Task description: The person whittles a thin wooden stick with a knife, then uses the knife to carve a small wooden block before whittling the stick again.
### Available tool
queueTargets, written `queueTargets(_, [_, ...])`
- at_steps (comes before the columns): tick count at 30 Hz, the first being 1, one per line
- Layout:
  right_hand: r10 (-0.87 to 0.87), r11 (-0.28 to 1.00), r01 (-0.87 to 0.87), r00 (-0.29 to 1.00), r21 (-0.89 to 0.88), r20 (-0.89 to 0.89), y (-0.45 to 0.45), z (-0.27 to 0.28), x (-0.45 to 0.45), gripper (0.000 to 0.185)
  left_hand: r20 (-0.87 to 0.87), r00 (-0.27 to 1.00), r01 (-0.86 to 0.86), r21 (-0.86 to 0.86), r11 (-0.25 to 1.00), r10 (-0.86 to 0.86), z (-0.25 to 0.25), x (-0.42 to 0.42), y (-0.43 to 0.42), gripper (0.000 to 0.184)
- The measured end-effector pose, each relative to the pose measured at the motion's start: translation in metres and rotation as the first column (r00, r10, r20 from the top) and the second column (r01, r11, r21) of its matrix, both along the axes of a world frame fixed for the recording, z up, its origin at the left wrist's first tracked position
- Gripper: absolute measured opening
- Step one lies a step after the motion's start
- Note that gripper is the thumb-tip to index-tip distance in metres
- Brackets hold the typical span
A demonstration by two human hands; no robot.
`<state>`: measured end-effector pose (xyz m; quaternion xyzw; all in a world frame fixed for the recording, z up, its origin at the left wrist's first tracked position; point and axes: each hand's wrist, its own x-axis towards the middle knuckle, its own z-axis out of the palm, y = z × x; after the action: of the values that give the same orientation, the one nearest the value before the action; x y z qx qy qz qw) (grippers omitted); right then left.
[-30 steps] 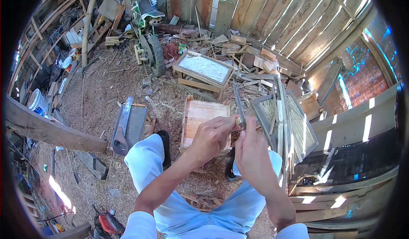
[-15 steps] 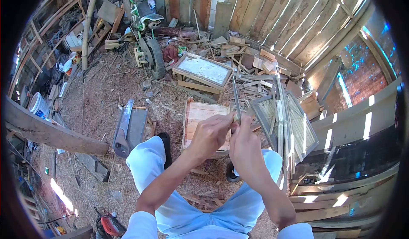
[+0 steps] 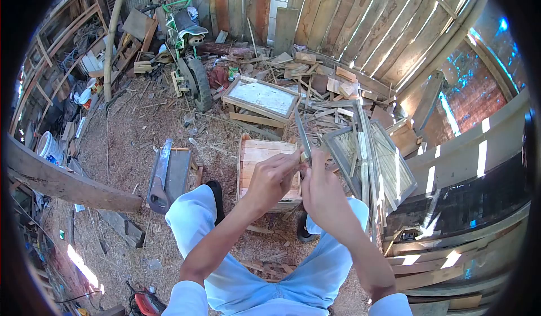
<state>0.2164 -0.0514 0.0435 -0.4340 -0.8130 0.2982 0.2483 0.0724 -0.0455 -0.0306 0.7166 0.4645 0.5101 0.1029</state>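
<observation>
My left hand (image 3: 271, 182) is closed, its fingertips pinching a small pale piece of wood (image 3: 305, 156). Right beside it, my right hand (image 3: 327, 195) is wrapped round the lower end of a long knife (image 3: 302, 129), whose narrow grey blade points up and away from me. The two hands meet at the base of the blade, against the wood piece. My fingers hide the knife's handle and most of the small piece. Below the hands, between my feet, stands a wooden box (image 3: 248, 169) of light planks.
A handsaw (image 3: 162, 175) lies on a dark framed panel (image 3: 179, 172) to the left. Framed panels and slats (image 3: 366, 158) lean at the right. Ahead are a white-topped frame (image 3: 262, 96), scrap wood (image 3: 324, 85) and a green motorbike (image 3: 191, 45). A red power tool (image 3: 147, 305) lies lower left.
Both hands and the knife appear slightly further left, as does the whole scene, since my view has shifted a little. My grips look the same.
</observation>
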Motion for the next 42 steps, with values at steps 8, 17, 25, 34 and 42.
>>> queueTargets(8, [-0.102,0.995,0.102,0.993,0.003,0.058,-0.004,-0.006,-0.01,0.049,0.047,0.998,-0.031,0.039,0.999,0.029,0.001,0.007,0.0,0.034])
queueTargets(17, [-0.136,0.99,0.137,0.99,-0.022,0.034,0.004,-0.003,-0.009,0.045,0.04,0.999,0.008,0.017,1.0,-0.009,-0.003,0.001,0.007,0.04])
queueTargets(25, [-0.188,0.967,0.079,0.863,0.244,0.468,0.005,0.002,0.002,0.046,0.004,1.0,-0.004,0.013,1.0,0.004,0.001,0.009,0.01,0.039])
queueTargets(34, [-0.021,0.996,0.028,0.996,-0.079,0.085,0.001,0.018,0.007,0.046,0.018,1.0,-0.006,-0.013,1.0,0.006,0.002,0.007,-0.006,0.045])
queueTargets(42, [-0.071,0.997,0.071,0.996,0.007,0.056,0.003,0.009,-0.008,0.046,0.035,0.999,-0.022,0.035,0.999,0.02,0.004,0.001,0.003,0.032])
